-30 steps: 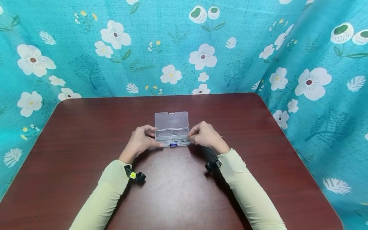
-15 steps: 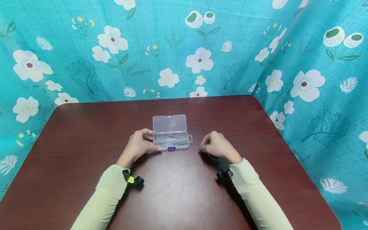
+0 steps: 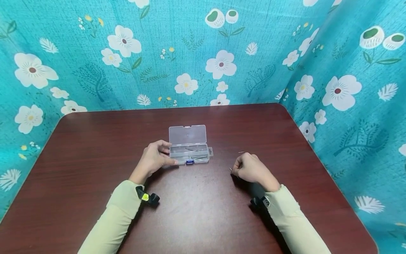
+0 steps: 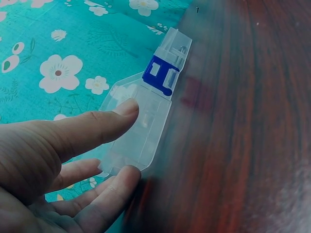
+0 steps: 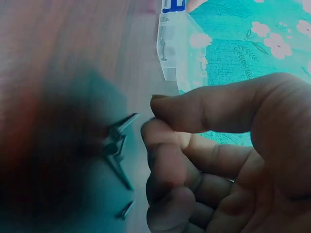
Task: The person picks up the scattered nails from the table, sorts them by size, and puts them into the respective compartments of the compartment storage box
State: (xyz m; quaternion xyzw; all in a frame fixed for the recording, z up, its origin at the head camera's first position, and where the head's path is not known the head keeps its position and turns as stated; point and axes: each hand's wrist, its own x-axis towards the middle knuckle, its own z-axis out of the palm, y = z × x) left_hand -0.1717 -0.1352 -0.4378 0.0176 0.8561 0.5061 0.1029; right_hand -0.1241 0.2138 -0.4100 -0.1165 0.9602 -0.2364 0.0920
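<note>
A clear plastic storage box lies on the table with its lid raised and a blue latch in front. My left hand holds its left end, thumb at the front corner and fingers behind. Thin metal nails lie in the box. To its right, my right hand is low over the table, fingers curled and thumb tip against the index finger. Several nails lie on the table just beside those fingertips; nothing shows between thumb and finger.
One more thin nail lies on the table behind the right hand. A clear hanging tab sticks out from the box's right end. The brown table meets a blue flowered curtain at the back and right.
The right hand has moved from the box's right end away to the right, and the tab and a nail behind the hand now show. The left hand keeps its hold on the box.
</note>
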